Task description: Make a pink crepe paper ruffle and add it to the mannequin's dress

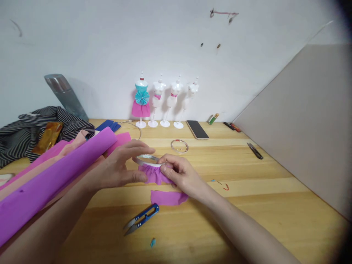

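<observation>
A wooden table (233, 223) spanned the lower frame. At frame centre, the right hand (183, 174) pinched a gathered purple strip (155, 175) and pale ring (150, 164); the left hand (118, 167) curved open beside them.

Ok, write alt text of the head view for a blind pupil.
The right hand pinches a gathered purple strip just below a pale ring, the left hand curved open beside it. Blue snips lie nearer; four small dress forms stand behind.
</observation>
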{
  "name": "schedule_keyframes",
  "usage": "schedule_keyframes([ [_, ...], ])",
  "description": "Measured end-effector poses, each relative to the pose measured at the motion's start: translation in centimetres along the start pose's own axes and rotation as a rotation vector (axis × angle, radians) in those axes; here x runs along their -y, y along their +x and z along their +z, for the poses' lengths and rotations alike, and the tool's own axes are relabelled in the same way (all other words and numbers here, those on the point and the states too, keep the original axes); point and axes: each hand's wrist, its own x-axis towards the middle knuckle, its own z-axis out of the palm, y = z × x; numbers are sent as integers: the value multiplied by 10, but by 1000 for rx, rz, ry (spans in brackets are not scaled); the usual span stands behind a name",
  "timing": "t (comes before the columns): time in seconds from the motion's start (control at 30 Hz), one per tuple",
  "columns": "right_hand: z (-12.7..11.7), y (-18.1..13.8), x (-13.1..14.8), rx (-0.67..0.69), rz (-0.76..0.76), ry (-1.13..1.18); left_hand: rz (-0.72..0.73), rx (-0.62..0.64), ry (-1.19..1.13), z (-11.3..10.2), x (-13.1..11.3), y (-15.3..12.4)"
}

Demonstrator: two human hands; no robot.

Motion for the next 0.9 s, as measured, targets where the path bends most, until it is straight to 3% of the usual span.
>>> schedule_keyframes([
  [0.13, -7, 1, 2, -72, 7, 67, -123, -482, -25, 10, 7, -8],
  [0.2, -11, 2, 2, -143, -9, 97, -217, -640, -121, 25, 11, -12],
  [0.27, -14, 3, 1, -210, -32, 114, -300, -601, -226, 45, 12, -13],
  [0.37, -14, 4, 0, -262, -52, 118, -475, -253, -401, 72, 5, -11],
  [0.43, -11, 4, -1, -254, -57, 107, -572, -183, -570, 82, -1, -9],
  [0.6, -5, 4, -4, -213, -56, 81, -650, -255, -715, 85, -8, -8],
  [0.9, -5, 3, -4, -220, -42, 117, -587, -349, -544, 77, -7, -5],
])
